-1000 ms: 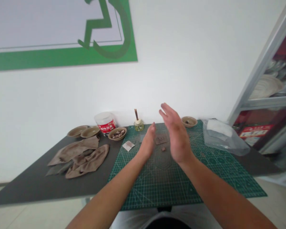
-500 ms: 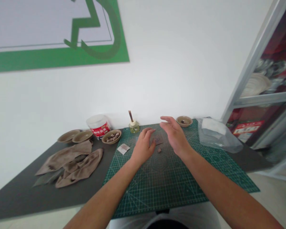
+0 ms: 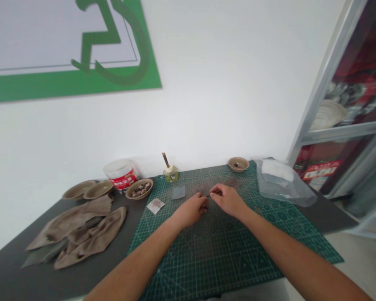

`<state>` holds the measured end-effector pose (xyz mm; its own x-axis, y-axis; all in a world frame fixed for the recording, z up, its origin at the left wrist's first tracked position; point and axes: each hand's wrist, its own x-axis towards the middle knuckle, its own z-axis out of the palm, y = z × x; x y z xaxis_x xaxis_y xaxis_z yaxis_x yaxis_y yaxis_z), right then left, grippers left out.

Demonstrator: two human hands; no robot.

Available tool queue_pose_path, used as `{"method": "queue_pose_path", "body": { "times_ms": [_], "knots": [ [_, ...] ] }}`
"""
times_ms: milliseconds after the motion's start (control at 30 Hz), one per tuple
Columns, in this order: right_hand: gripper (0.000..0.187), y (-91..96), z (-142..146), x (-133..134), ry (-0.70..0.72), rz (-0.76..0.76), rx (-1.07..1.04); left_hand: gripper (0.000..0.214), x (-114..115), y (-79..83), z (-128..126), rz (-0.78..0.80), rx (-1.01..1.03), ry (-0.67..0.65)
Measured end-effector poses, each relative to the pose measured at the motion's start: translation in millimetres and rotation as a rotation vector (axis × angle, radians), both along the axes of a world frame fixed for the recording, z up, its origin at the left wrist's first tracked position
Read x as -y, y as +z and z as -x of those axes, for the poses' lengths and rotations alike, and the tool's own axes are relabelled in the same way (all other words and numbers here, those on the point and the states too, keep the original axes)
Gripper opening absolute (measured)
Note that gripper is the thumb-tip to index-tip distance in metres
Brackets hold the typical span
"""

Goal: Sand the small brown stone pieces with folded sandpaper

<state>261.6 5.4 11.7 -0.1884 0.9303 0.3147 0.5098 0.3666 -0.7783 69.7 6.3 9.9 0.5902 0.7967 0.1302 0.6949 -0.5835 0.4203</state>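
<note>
My left hand [image 3: 191,210] is low over the green cutting mat [image 3: 238,251], its fingers curled closed. My right hand [image 3: 229,201] faces it, thumb and fingers pinched together. A thin dark sliver [image 3: 208,195] spans the small gap between the fingertips; its kind is too small to tell. Just behind the left fingers lies a small thing with loop shapes [image 3: 201,190], partly covered. A grey square sheet [image 3: 179,192] and a white packet [image 3: 156,206] with a brownish middle lie left of the hands.
A bowl of brown lumps [image 3: 140,189], a red-labelled jar [image 3: 121,175] and a small bottle with sticks [image 3: 171,172] stand at the back left. Brown cloths [image 3: 90,234] lie at left. Another bowl [image 3: 238,164] and a clear plastic bag [image 3: 283,182] are at right.
Both hands have come down and together, from spread fingers to closed ones. The small brown lump seen on the mat between them is out of sight. The view has shifted slightly.
</note>
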Motion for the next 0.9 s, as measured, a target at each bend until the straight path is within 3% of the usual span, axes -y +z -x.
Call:
{"method": "queue_pose_path", "body": {
  "times_ms": [267,400,500,600,700,767,833,900],
  "knots": [
    [0.014,27.5,17,-54,-0.008,-0.044,0.001,0.020,5,16.5,31,0.034,0.185,0.124],
    [0.017,56.0,61,-108,0.046,-0.034,0.038,0.013,19,18.5,57,0.314,0.566,0.277],
    [0.041,74.5,109,-148,0.068,-0.013,0.065,0.012,34,23.9,75,0.416,0.778,0.380],
    [0.071,85.0,155,-174,0.054,0.007,0.094,0.019,51,30.7,96,0.453,0.836,0.484],
    [0.088,89.1,184,-179,0.050,0.025,0.134,0.020,66,33.0,119,0.477,0.882,0.517],
    [0.089,92.0,188,-170,0.046,0.025,0.160,0.018,73,30.9,132,0.488,0.884,0.526],
    [0.076,97.2,178,-151,0.039,-0.001,0.171,0.017,78,26.0,141,0.492,0.875,0.544],
    [0.037,104.1,156,-119,0.043,-0.049,0.159,0.015,82,18.8,145,0.490,0.857,0.557]
  ]
}}
